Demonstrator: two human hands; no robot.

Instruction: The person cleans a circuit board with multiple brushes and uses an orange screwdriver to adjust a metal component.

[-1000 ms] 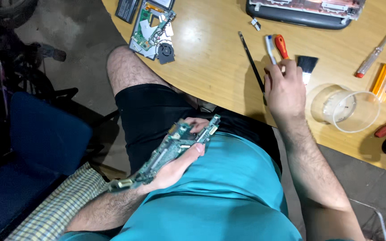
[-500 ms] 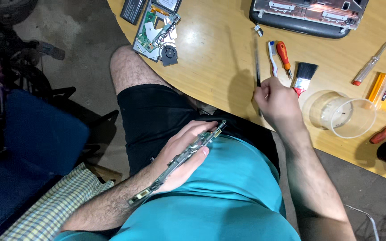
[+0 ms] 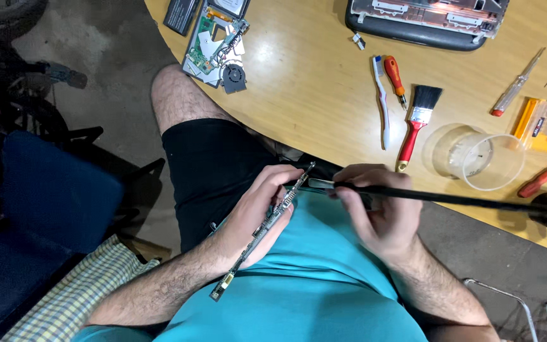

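Your left hand [image 3: 257, 215] clamps a thin green circuit board [image 3: 264, 227] edge-on over your lap, running from 7 to 1 o'clock. Your right hand [image 3: 378, 212] has its fingers closed on a slim black brush [image 3: 451, 199], tip touching the board's top end. At 12 o'clock the table [image 3: 311, 95] edge curves close; a red-handled paintbrush [image 3: 416, 123] and clear cup [image 3: 479, 158] lie beyond.

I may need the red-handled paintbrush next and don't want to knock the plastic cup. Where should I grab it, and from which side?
Take the paintbrush by its red handle, mid-length, coming from its left. It lies flat on the table with bristles pointing away, and the clear cup sits close on its right. The white toothbrush on its left leaves a slightly wider gap.
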